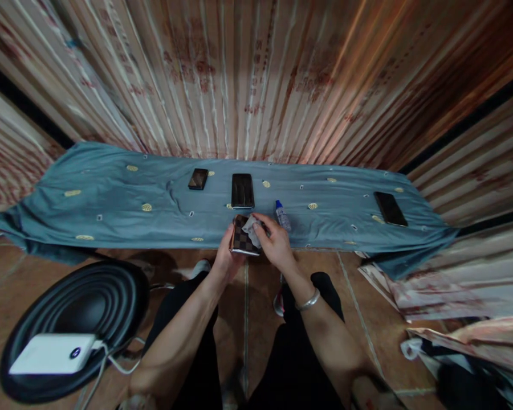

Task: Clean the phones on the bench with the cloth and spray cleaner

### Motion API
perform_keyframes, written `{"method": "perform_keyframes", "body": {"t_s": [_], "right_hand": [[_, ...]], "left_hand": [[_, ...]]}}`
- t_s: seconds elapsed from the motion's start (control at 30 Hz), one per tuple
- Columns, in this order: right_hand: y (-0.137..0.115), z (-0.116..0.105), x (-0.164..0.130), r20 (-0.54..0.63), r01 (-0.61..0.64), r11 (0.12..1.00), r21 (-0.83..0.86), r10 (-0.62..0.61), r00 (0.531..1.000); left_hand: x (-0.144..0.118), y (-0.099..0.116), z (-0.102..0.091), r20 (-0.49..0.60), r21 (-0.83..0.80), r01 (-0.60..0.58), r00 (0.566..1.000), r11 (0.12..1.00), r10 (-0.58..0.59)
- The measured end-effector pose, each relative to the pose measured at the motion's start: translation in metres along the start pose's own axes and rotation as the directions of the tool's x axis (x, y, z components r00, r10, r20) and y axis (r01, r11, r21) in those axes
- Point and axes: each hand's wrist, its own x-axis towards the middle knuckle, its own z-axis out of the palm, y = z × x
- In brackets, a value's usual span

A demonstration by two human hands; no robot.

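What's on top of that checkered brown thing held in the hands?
A crumpled whitish wipe lies on the checkered brown thing, held there by the right hand. The left hand grips its left side. The surface beneath the wipe cannot be seen.

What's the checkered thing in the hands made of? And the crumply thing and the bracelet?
The checkered case looks like leather or fake leather, judging by its patterned brown cover; I can't tell which. The crumpled wipe seems to be thin, soft paper or cloth, since it bunches into folds. The bracelet is probably polished metal: it's silvery and shiny.
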Motion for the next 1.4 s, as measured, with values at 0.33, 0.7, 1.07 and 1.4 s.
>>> {"method": "perform_keyframes", "body": {"t_s": [0.33, 0.7, 1.07, 1.4], "right_hand": [[-0.01, 0.016, -0.01, 0.009, -0.137, 0.99, 0.047, 0.136, 0.991], [-0.015, 0.019, -0.013, 0.094, -0.072, 0.997, 0.029, 0.069, 0.993], [-0.015, 0.022, -0.01, 0.083, -0.088, 0.994, 0.068, 0.082, 0.993], [-0.013, 0.031, -0.014, 0.102, -0.13, 0.975, 0.179, 0.113, 0.988]], "left_hand": [[0.003, 0.013, -0.01, -0.097, 0.013, -0.051, 0.994, 0.999, 0.052], [0.005, 0.024, -0.019, -0.047, 0.101, -0.171, 0.983, 0.98, 0.176], [0.006, 0.025, -0.021, -0.044, 0.1, -0.153, 0.987, 0.983, 0.157], [0.008, 0.031, -0.026, -0.115, 0.096, -0.236, 0.962, 0.967, 0.246]]}}
